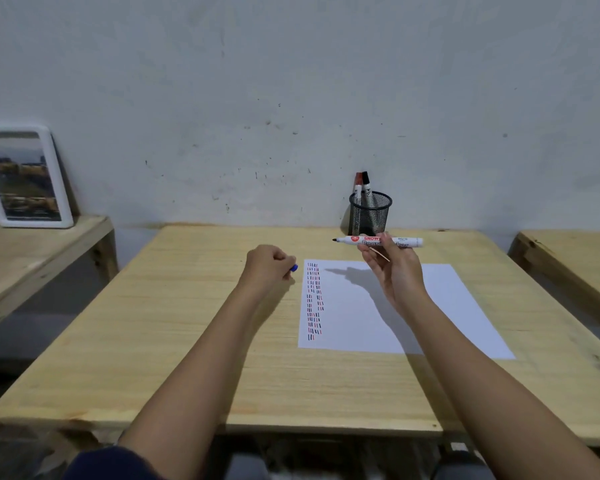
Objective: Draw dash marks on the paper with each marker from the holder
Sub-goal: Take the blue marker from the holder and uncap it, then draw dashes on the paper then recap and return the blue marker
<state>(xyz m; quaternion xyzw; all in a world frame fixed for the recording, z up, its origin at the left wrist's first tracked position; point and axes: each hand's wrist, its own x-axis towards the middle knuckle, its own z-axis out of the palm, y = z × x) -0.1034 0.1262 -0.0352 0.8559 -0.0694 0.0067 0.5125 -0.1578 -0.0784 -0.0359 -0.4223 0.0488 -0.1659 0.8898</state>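
**Uncapped marker held above the paper**

In the head view, the right hand [394,268] grasps a white marker [378,241] with its fingers. The marker lies level in the air, its bare dark tip pointing to the left, just in front of the holder [370,213]. The left hand [269,265] is clenched around a small blue cap [294,268], which shows only a little between the fingers; this hand hovers just left of the paper [430,306].

The paper lies flat on the wooden desk [187,323]. Near its left edge there are columns of short dash marks [314,299] in red, blue and black. The black mesh holder stands at the back of the desk, near the wall [291,81], and two capped markers stand in it, one red [357,188] and one black [367,188]. On a side shelf at the left, a white picture frame [25,178] leans against the wall.
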